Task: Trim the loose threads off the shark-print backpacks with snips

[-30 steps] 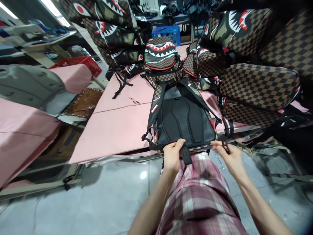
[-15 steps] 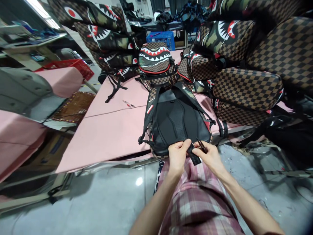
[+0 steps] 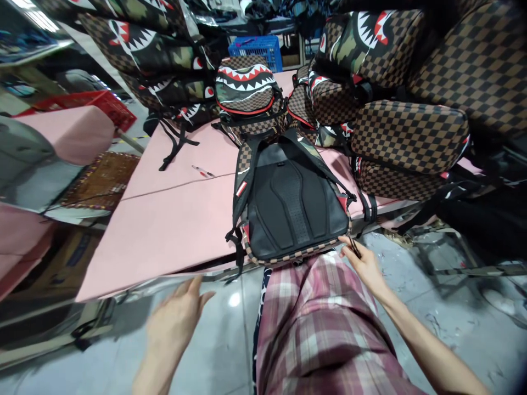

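Note:
A backpack point(image 3: 294, 206) lies back-side up on the pink table point(image 3: 177, 219), its black padded panel facing me and its checkered bottom edge at the table's near edge. My right hand point(image 3: 362, 264) is closed on a small dark tool point(image 3: 354, 247), likely snips, at the backpack's lower right corner. My left hand point(image 3: 177, 315) hangs below the table's edge to the left, fingers spread, holding nothing. My plaid shorts fill the lower middle.
Piles of brown checkered and shark-mouth backpacks point(image 3: 411, 142) crowd the table's right and far side. A shark-mouth backpack point(image 3: 246, 90) stands behind mine. A pen point(image 3: 202, 172) lies on the table. A blue crate point(image 3: 257, 50) sits far back, a red crate point(image 3: 107, 104) to the left.
My left hand has let go of the strap at the backpack's bottom edge and dropped down to the left, opening. My right hand has shifted right to the bag's corner.

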Available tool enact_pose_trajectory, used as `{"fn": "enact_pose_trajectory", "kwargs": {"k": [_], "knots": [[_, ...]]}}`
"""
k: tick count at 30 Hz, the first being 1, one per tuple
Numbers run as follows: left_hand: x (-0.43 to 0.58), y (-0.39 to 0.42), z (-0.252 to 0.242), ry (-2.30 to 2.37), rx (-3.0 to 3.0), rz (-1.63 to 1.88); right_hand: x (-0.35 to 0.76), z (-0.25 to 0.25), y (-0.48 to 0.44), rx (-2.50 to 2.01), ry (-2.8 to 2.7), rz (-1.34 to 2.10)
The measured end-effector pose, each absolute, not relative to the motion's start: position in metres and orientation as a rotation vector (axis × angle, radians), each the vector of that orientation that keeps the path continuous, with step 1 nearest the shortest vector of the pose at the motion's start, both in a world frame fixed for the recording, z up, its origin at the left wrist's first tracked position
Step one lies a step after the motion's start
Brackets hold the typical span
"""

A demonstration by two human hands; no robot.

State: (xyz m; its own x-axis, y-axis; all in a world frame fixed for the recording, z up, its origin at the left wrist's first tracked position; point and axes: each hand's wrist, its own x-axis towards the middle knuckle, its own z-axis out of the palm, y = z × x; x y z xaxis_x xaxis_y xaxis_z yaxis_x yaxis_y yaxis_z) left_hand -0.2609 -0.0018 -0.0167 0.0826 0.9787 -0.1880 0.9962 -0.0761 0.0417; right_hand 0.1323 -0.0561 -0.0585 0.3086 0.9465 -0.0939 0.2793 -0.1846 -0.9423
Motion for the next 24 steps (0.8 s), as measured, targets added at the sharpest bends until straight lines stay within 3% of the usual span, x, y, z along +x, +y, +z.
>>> {"fn": "enact_pose_trajectory", "kwargs": {"k": [2,5,9,15,24], "knots": [[-0.236,0.016,-0.027,1.654,2.429,0.180,0.124,-0.055,-0.051,-1.659,-1.096,0.889],[-0.197,0.045,-0.041,1.319,2.547,0.345,0.122,-0.054,-0.046,-1.668,-1.112,0.838],[-0.166,0.061,-0.055,1.187,2.427,0.447,0.130,-0.064,-0.040,-1.733,-1.057,0.635],[-0.096,0.023,-0.062,1.145,1.929,0.835,0.103,-0.080,-0.054,-1.857,-1.303,0.390],[-0.065,-0.015,-0.067,1.405,2.317,0.697,0.067,-0.082,-0.066,-1.724,-1.266,0.506]]}}
